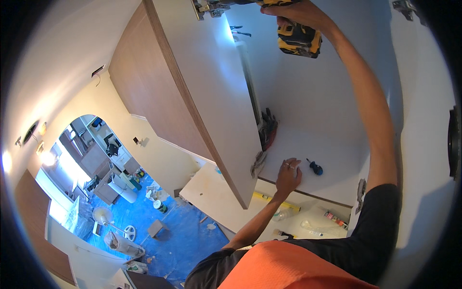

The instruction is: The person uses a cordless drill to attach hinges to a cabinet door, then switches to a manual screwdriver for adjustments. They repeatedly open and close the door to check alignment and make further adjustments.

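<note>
My right hand (308,15) is raised at the top and wrapped round the grip of a yellow and black cordless drill (299,41). Its front end runs toward a metal hinge (210,8) on the cabinet door (211,62), and the top edge of the picture cuts it off. Bluish light falls on the door's white inner face. Low down, my left hand (288,175) rests on the white cabinet floor (332,154), fingers apart and holding nothing. Just right of it lies a blue and black screwdriver (314,167). A dark and red work glove (268,129) sits behind the door's edge.
Below the cabinet, a countertop (211,192) carries a yellow level (294,206), a brush (284,234) and small packages (336,219). Another hinge (361,192) juts from the cabinet's right side. At left, blue sheeting (185,236) covers the floor, with a fan (102,216) and buckets.
</note>
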The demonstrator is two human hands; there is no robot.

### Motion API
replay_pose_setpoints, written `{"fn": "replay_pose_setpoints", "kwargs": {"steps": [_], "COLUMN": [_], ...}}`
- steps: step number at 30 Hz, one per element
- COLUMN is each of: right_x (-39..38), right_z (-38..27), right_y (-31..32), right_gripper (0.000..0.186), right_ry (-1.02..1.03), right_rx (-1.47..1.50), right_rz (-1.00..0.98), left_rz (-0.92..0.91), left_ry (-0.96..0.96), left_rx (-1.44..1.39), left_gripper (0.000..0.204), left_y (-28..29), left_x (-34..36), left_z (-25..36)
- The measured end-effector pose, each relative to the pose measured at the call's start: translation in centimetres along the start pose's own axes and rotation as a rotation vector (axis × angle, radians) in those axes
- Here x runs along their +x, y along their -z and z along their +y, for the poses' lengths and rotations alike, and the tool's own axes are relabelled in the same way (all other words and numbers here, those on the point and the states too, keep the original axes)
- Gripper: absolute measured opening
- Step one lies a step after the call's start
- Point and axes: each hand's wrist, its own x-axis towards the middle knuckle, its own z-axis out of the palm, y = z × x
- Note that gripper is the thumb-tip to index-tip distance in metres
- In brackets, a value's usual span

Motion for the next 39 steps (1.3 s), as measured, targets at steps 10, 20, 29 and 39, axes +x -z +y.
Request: {"fn": "replay_pose_setpoints", "kwargs": {"steps": [10,20,29,39], "right_x": [-10.0,-30.3,-39.9,-42.0], "right_z": [1.5,0.5,5.0,10.9], "right_y": [-7.3,-11.8,-20.9,-26.1], "right_gripper": [0.031,0.03,0.029,0.034], "right_ry": [0.001,-0.127,-0.701,-0.963], "right_rx": [0.19,0.491,0.8,0.94], "right_rz": [0.395,0.533,0.475,0.309], "left_rz": [0.042,0.596,0.442,0.423], "left_ry": [-0.102,-0.067,0.44,0.419], "left_rx": [-0.257,0.317,-0.156,-0.09], "left_gripper": [0.031,0.087,0.067,0.083], "left_y": [3.9,21.7,21.1,21.2], "left_x": [-0.2,-1.6,0.5,0.0], "left_z": [0.4,3.4,2.5,0.5]}}
